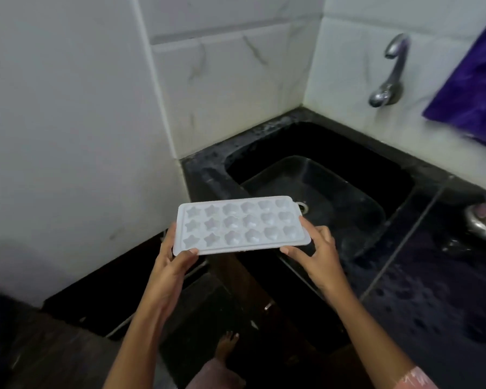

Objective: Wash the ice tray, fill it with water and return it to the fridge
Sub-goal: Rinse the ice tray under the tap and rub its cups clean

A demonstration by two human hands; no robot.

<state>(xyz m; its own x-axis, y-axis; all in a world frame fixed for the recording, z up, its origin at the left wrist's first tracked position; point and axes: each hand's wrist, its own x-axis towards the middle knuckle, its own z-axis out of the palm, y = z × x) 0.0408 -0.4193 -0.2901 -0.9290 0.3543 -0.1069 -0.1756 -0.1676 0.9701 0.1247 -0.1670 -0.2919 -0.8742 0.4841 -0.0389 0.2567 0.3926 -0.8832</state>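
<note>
Over the near left corner of the sink [328,189], we hold the ice tray [242,224] in the air with both hands, its cavities facing up. Its long axis runs left to right across our view, and the right end sits a little farther from us. The tray is nearly level.

It is pale, matte plastic, a rounded rectangle with a raised rim and three rows of six moulds. The two left columns are star-shaped and the rest are rounded.

Our left hand [171,265] pinches the near left corner, with the thumb on top of the rim and the fingers curled along the short edge and beneath it. Our right hand [317,254] grips the right end, one finger lying up the short edge and the thumb at the near long edge. We cannot see the fingers under the tray.

The sink is a deep black basin with rounded corners, and its drain [302,206] shows just past the tray's far right corner. A speckled dark countertop [432,276] frames it, looking wet to the right. White marble-veined tiles [222,80] close in behind and to the left.

A chrome tap [390,71] juts from the right wall, well apart from the tray, with a purple cloth [472,88] beside it. Open basin lies beyond and to the right of the tray.
</note>
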